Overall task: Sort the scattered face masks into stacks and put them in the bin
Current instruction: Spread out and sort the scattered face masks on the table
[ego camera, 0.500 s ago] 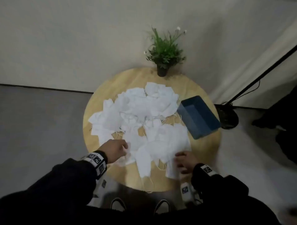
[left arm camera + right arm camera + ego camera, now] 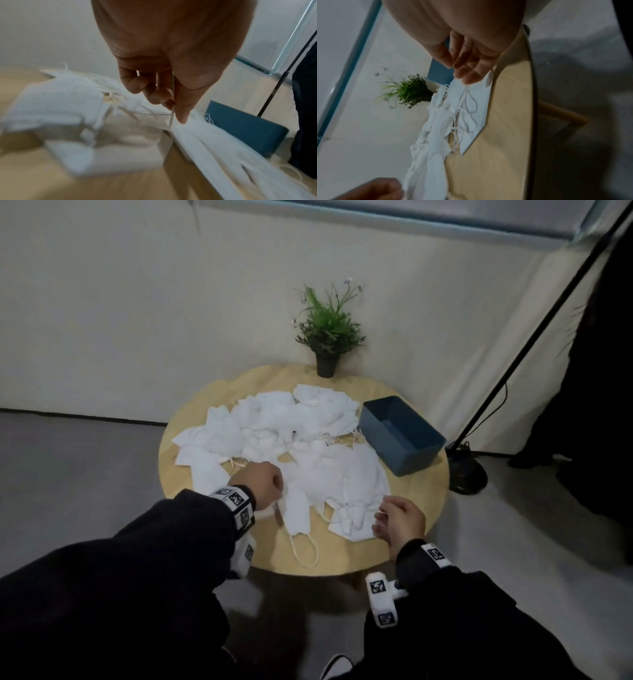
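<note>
Several white face masks point(image 2: 291, 426) lie scattered in a heap across the round wooden table point(image 2: 346, 559). The empty blue bin point(image 2: 416, 460) stands at the table's right edge, also visible as the bin point(image 2: 240, 128) beyond my left fingers. My left hand point(image 2: 274, 486) is curled at the near left of the heap; in the left wrist view the left hand point(image 2: 173, 108) pinches a white strap of a folded mask point(image 2: 298, 511). My right hand point(image 2: 383, 518) is at the near right, where the right hand point(image 2: 462, 75) pinches the taut ear loops of a flat mask point(image 2: 477, 97).
A potted green plant point(image 2: 327, 337) stands at the table's far edge, just behind the heap. A black lamp stand point(image 2: 467, 470) rises from the floor right of the table, with a dark figure further right. One mask's ear loop point(image 2: 305, 553) trails toward the near table edge.
My left hand has curled tighter and drawn its mask toward me. My right hand has lifted off the mask it lay on and now holds its loops.
</note>
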Demonstrator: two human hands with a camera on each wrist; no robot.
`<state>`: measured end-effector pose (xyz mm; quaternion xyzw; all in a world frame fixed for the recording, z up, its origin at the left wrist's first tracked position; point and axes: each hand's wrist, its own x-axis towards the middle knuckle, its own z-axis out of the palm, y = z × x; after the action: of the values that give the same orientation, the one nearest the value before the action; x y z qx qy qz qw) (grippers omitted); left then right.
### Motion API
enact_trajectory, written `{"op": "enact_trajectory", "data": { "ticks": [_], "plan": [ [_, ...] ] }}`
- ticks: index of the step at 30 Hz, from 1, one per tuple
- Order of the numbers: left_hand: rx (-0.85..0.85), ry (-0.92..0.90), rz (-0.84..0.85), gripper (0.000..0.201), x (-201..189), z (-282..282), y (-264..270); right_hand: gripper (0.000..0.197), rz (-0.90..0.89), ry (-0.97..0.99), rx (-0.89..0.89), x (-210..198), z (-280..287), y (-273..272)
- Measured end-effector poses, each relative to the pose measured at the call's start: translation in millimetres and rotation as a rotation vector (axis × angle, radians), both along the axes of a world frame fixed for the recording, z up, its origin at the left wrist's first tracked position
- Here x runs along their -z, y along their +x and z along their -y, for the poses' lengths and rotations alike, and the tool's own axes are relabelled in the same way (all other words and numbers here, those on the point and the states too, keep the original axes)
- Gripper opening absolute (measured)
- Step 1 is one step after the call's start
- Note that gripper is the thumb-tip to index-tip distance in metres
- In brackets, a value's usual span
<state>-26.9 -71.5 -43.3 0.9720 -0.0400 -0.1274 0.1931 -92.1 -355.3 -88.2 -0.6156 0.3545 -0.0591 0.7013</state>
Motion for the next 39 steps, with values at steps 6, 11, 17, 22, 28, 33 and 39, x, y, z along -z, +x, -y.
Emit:
{"op": "enact_trajectory", "data": {
  "ticks": [6, 11, 17, 22, 28, 33, 39],
  "plan": [
    [-0.172, -0.491, 0.189, 0.01, -42, -5, 1, 0.02, -0.171, -0.26, -0.245, -9, 12, 8],
    [-0.263, -0.941, 0.285, 0.011, -76, -4, 19, 0.056, -0.489, -0.789, -0.684, -21, -11, 22],
    [-0.155, -1.006, 0.282, 0.013, -54, -13, 41, 0.124, -0.441, -0.784, -0.639, -6, -13, 31],
    [-0.167, -0.502, 0.243, 0.012, -13, -42, 37, 0.105, -0.145, -0.477, -0.506, -7, 4, 48],
    [-0.018, -0.1, 0.07, 0.007, -28, -48, 48, 0.104, 0.25, 0.097, -0.274, -43, -9, 84],
    [0.094, 0.154, -0.223, 0.039, -17, -40, 44, 0.072, 0.293, 0.352, -0.21, -64, -6, 93],
    [0.276, 0.323, -0.087, 0.061, 10, -19, 38, 0.07, 0.251, 0.459, -0.232, -66, -4, 96]
  ]
}}
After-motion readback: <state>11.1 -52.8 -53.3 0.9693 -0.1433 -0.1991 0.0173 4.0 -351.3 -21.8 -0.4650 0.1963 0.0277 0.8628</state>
